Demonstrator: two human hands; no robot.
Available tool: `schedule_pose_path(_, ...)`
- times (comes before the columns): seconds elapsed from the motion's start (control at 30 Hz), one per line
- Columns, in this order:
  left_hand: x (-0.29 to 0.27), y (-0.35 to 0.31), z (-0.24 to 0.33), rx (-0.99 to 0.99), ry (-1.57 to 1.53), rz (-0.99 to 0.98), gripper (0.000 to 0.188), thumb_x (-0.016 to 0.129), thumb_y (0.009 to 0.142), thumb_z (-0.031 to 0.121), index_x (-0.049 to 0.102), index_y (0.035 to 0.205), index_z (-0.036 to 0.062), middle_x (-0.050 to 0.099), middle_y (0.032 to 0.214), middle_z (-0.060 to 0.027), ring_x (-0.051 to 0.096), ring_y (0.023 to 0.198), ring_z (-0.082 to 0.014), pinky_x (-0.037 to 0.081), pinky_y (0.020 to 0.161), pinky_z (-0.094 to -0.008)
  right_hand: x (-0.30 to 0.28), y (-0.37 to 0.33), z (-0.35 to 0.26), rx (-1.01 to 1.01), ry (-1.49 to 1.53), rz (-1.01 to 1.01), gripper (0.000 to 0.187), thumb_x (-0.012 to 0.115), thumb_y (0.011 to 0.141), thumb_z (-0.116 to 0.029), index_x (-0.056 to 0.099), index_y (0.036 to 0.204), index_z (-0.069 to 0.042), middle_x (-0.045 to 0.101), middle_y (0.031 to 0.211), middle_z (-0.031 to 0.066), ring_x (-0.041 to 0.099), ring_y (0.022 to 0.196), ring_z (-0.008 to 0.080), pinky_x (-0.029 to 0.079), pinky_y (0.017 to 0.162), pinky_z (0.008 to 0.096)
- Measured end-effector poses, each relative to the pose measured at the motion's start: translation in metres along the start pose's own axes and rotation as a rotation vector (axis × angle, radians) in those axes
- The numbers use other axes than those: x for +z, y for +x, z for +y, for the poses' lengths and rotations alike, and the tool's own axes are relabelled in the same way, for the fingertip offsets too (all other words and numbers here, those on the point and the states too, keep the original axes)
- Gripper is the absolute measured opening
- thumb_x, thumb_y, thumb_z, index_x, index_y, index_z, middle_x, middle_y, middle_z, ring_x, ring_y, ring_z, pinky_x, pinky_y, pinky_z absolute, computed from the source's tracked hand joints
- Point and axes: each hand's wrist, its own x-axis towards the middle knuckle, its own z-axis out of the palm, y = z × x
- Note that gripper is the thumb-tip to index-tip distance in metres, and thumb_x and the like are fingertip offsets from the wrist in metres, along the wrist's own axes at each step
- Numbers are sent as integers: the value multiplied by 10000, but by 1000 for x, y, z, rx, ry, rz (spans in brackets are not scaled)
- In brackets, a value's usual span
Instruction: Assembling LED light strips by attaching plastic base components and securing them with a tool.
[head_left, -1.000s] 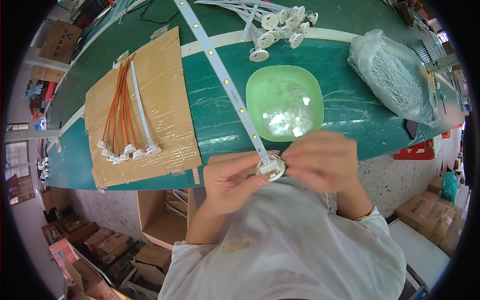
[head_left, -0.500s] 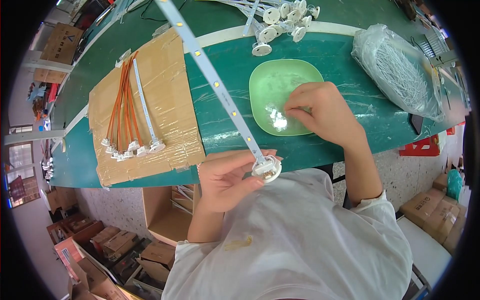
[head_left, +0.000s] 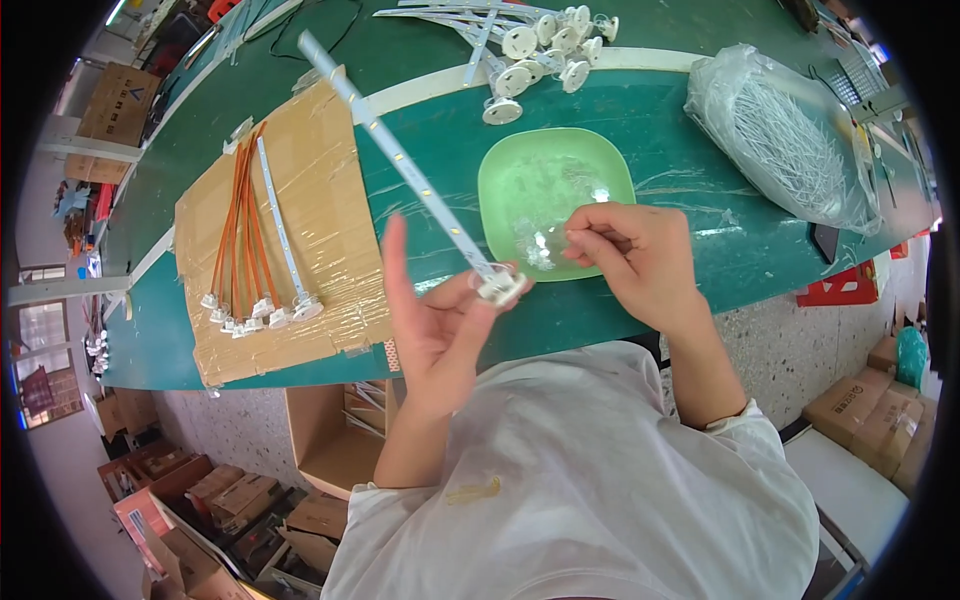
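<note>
My left hand (head_left: 435, 345) pinches the round white base of an LED strip (head_left: 425, 190), its index finger raised. The white strip, dotted with yellow LEDs, slants up to the left over the table. By the near right edge of a light green tray (head_left: 540, 170), my right hand (head_left: 645, 262) has thumb and fingers pressed together; whatever they hold is too small to make out. A few tiny shiny bits lie in the tray.
Orange strips (head_left: 243, 210) with white ends and one white LED strip (head_left: 275, 215) lie on a cardboard sheet (head_left: 335, 200) at left. More LED strips with round bases (head_left: 519, 42) are heaped at the back. A clear bag of thin white pieces (head_left: 780, 140) lies at right.
My left hand has turned and lifted its index finger, bringing the LED strip's base left and up. My right hand has moved down from inside the tray to its near right edge.
</note>
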Motion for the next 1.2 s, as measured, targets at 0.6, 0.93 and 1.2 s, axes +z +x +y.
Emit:
schedule_pose_path(0.6,42,67,-25,200,340,40,473,673,837,-140,533,1280,-50,643,1126,-128,655,1015,-179,569,847,-308,9,9,0,8,514,118,86,604,963,-21,630,1035,19,689,875,67,656,754,102,540,649,241)
schedule_pose_path(0.93,35,68,-20,197,485,22,413,677,844,-128,573,1237,-55,652,1098,-110,639,995,-145,537,830,-266,5,6,9,-319,-110,226,232,700,795,58,661,1007,-26,680,881,107,676,723,178,537,585,259)
schedule_pose_path(1.2,33,65,-21,202,546,-6,421,690,836,-128,591,1237,-48,658,1079,-102,634,1003,-139,527,862,-269,10,8,4,-438,-88,366,225,718,765,55,692,965,-45,688,839,83,663,678,195,525,550,309)
